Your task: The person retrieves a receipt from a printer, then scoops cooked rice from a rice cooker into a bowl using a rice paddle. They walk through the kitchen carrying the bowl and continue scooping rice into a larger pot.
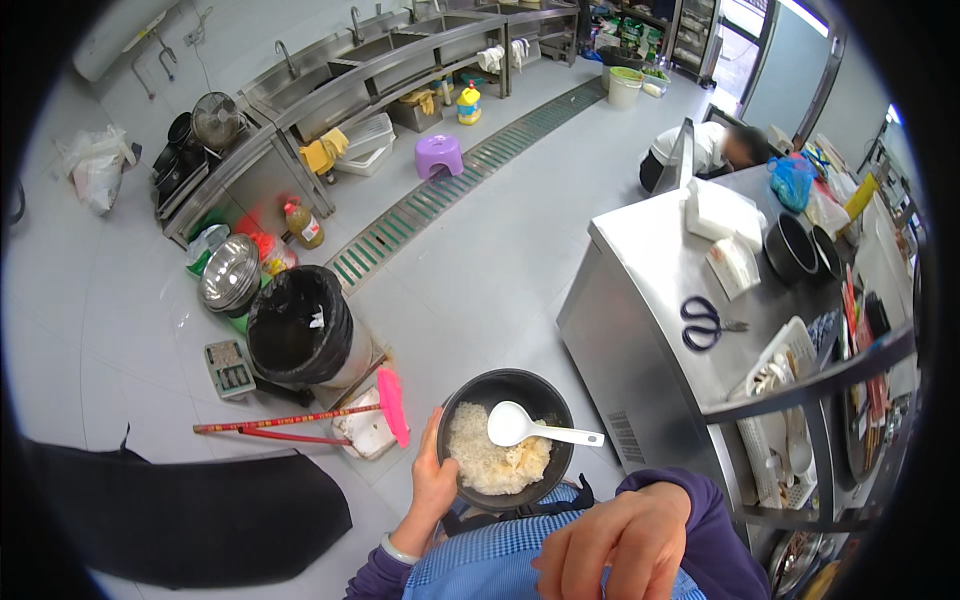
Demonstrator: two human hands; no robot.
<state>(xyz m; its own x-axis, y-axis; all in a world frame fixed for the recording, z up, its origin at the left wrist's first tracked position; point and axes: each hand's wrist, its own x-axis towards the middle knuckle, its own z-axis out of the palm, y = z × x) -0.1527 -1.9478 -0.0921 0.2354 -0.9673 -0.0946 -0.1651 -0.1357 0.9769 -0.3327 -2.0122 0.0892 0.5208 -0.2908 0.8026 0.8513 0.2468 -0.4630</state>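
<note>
My left hand [435, 469] grips the left rim of a dark round pot [559, 405], with the thumb over the edge, at the front of my blue checked apron. Cooked rice [487, 454] lies in the pot, partly yellowish at the lower right. A white plastic ladle [512, 425] rests on the rice, its handle reaching over the right rim. My right hand [615, 544] is raised near the camera, right of and below the pot, with its fingers bent downward. Its fingertips are partly cut off by the picture's edge, so whether they hold anything does not show.
At right, a steel counter [637, 247] bears scissors [705, 324], black pots [791, 247] and a white utensil basket [772, 480]. A person [697, 150] bends down behind it. A lined bin [300, 330], a pink-edged broom [391, 409] and a purple stool [439, 156] stand left and ahead.
</note>
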